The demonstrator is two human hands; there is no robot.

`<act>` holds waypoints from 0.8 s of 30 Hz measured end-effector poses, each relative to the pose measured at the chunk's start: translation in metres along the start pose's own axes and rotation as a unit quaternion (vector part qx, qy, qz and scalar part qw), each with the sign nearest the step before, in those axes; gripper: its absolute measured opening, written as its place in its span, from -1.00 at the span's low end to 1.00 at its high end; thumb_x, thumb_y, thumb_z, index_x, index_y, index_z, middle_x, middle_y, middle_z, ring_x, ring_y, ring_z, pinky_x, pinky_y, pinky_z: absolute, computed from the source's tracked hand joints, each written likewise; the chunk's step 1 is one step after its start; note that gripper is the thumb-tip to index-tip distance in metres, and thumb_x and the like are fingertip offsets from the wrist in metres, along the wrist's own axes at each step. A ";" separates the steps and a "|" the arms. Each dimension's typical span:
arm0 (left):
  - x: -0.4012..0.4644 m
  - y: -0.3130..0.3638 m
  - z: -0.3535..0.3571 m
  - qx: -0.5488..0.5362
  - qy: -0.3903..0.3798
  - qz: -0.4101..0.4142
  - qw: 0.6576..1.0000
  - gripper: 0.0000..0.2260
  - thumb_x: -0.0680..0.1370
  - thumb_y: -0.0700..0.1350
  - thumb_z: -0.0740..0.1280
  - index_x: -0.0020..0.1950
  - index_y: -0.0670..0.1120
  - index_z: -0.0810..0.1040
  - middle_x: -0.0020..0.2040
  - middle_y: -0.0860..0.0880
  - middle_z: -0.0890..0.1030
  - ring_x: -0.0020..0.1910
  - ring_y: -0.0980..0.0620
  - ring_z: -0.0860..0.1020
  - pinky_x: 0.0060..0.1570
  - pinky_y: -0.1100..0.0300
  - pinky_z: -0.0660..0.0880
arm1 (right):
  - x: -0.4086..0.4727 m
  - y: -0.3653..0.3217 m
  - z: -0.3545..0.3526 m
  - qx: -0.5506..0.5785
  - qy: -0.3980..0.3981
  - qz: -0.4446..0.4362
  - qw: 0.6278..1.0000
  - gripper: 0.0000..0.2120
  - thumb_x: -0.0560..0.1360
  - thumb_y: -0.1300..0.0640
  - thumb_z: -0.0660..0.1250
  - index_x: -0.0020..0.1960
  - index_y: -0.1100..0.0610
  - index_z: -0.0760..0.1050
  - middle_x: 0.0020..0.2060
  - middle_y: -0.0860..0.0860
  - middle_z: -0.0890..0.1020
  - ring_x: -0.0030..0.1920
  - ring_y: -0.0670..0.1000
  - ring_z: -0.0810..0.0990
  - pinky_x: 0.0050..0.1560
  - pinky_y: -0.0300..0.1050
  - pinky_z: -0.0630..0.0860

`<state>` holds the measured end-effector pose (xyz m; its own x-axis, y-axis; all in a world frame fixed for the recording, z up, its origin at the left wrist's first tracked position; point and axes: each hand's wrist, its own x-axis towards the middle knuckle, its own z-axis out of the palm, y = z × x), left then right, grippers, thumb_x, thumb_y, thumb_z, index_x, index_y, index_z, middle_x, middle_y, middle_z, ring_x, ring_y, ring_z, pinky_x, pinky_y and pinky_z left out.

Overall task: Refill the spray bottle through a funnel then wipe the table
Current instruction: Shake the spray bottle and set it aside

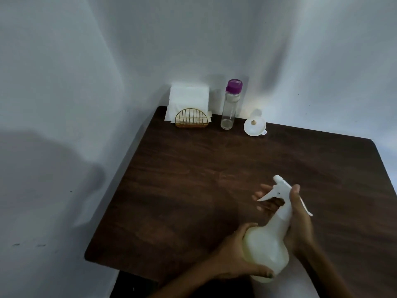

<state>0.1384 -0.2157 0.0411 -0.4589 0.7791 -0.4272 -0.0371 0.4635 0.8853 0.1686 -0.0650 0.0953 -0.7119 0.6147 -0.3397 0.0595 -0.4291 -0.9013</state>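
Note:
A translucent white spray bottle (266,248) is tilted over the near part of the dark wooden table (182,190), nozzle pointing away. My left hand (232,257) grips its round body from the left and below. My right hand (298,224) is wrapped around the white neck and trigger head, fingers showing past the trigger. A white funnel (255,125) lies on its side at the far edge. A clear bottle with a purple cap (231,106) stands upright to the funnel's left; it looks almost empty.
White paper napkins in a gold wire holder (189,106) stand in the table's far left corner. White cloth walls (86,82) close in at the back and left. The table's left edge drops off near the wall.

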 end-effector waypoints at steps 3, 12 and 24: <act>-0.003 -0.002 0.006 -0.028 -0.015 -0.024 0.999 -0.20 0.28 0.13 0.57 0.42 0.24 0.25 0.33 0.23 0.43 0.31 0.23 0.41 0.24 0.30 0.39 | 0.012 0.004 0.010 -0.057 -0.043 0.090 0.993 -0.69 0.54 -0.01 0.16 -0.09 0.15 0.59 -0.17 0.20 0.65 -0.25 0.05 0.68 -0.22 -0.10 0.62; -0.007 -0.005 0.006 -0.122 0.000 -0.100 0.988 -0.35 0.27 0.18 0.56 0.30 0.23 0.40 0.22 0.22 0.54 0.21 0.22 0.51 0.22 0.18 0.50 | 0.038 0.021 0.041 -0.240 -0.159 0.103 0.952 -0.56 0.51 -0.22 0.16 0.13 0.05 0.57 -0.22 0.16 0.65 -0.22 0.09 0.64 -0.10 0.00 0.56; -0.003 0.008 0.018 -0.068 -0.044 -0.117 0.990 -0.41 0.32 0.03 0.57 0.29 0.10 0.44 0.24 0.11 0.56 0.22 0.13 0.52 0.26 0.09 0.48 | 0.023 0.012 0.002 -0.196 -0.116 0.152 0.962 -0.49 0.52 -0.22 0.14 0.03 0.22 0.56 -0.19 0.15 0.66 -0.17 0.10 0.64 -0.12 -0.07 0.57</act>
<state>0.1552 -0.2065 0.0466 -0.3439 0.6941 -0.6325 -0.2548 0.5793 0.7743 0.1518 -0.0576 0.0769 -0.7547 0.3157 -0.5752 0.5164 -0.2548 -0.8175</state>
